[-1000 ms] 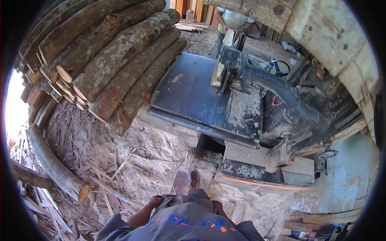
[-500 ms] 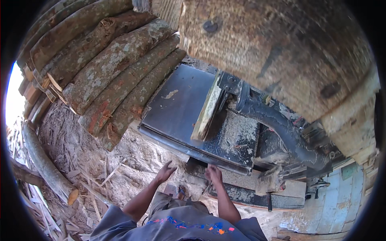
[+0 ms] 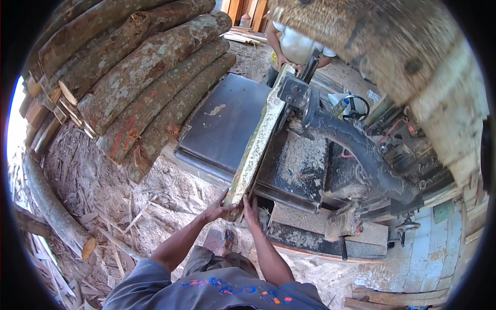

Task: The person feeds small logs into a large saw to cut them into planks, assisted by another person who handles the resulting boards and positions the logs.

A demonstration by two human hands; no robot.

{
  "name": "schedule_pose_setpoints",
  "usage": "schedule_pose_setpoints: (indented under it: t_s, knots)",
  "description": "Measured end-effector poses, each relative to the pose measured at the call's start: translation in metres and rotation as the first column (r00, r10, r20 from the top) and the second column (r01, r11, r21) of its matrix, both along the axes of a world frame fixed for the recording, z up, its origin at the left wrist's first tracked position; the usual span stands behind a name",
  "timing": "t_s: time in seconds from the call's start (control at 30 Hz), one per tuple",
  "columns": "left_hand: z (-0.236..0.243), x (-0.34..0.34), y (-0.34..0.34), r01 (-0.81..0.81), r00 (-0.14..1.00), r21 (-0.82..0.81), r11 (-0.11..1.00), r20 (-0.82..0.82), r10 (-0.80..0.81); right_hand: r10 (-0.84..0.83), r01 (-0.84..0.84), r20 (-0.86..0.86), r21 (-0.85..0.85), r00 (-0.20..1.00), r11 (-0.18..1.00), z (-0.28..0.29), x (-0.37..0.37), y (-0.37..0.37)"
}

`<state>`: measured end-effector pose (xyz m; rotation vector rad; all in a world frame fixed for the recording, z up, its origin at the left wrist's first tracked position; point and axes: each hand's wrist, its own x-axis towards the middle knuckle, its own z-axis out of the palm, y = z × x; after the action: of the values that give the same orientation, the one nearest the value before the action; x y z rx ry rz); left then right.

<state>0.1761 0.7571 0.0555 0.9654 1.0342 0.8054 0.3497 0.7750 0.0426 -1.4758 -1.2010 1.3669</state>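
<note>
Beam (image 3: pixel 253 149) lies across saw table (image 3: pixel 225 126), near end past its edge; we grip that end, left hand (image 3: pixel 219 210) and right hand (image 3: pixel 251 211) on opposite sides, both partly closed on it.

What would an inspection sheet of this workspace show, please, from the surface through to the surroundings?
Surface: dark metal machine table, with sawdust on its right part.
Things in hand: long timber across the table, near end overhanging the front edge.
Clutter: wood scraps on the ground.
Hands: left hand and right hand hold the timber's near end from either side.
Cables: none clearly identifiable.
Surroundings: stacked logs left; co-worker beyond the table.
</note>
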Motion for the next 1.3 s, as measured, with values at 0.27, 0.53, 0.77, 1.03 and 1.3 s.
schedule_pose_setpoints:
  t_s: [0.27,0.53,0.77,1.03,1.3]
  knots:
    - [-0.002,-0.016,-0.112,-0.044,0.998,-0.035,0.998,0.043,0.046,-0.062,0.06,0.073,0.037,0.995,0.998,-0.028,-0.03,-0.12]
    - [0.002,-0.034,-0.235,-0.014,1.0,-0.062,0.998,0.011,0.015,-0.052,0.049,-0.012,-0.158,0.999,0.986,-0.023,-0.045,-0.244]
    - [0.008,-0.05,-0.36,-0.027,0.981,-0.093,0.995,0.19,0.045,-0.05,0.057,0.094,-0.072,0.994,0.996,-0.012,-0.067,-0.368]
    - [-0.014,-0.076,-0.502,-0.041,0.984,-0.097,0.994,0.171,0.058,-0.082,0.084,0.067,-0.021,0.994,0.996,0.014,-0.096,-0.517]
    - [0.006,-0.101,-0.611,-0.022,0.994,-0.071,0.997,0.108,0.029,-0.133,0.135,0.133,-0.008,0.982,0.991,-0.003,-0.122,-0.623]
